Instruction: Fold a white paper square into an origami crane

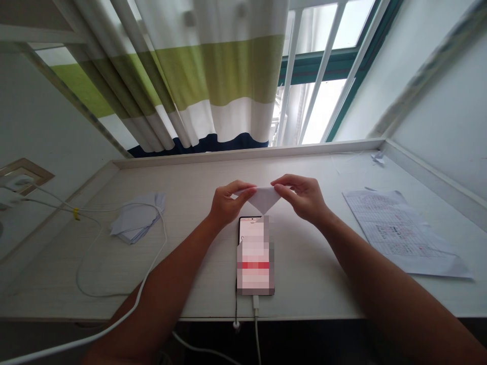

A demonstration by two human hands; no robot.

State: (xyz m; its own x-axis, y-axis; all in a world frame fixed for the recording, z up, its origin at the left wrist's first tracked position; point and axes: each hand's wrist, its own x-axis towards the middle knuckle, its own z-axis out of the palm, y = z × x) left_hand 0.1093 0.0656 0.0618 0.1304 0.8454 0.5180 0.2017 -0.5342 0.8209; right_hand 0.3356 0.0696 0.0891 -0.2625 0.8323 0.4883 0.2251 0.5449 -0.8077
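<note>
The desk point(304, 291) spread before you, the curtain point(224, 66) hanging past its far edge. Written sheets point(405, 233) lay at right; a paper stack point(137, 218) lay at left. Your left hand point(231, 203) and right hand point(302, 197) met near the middle, thumb and fingers of each pinched on the folded paper's top edge. The phone point(255, 279) lay between your forearms, screen lit, cable point(256, 305) at its near end. Folded paper point(264, 199): point-down triangle between your hands, tip toward the phone's far end.

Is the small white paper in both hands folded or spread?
Folded, apparently: the small white paper has a straight top edge and tapers downward, pinched by left hand and right hand.
</note>
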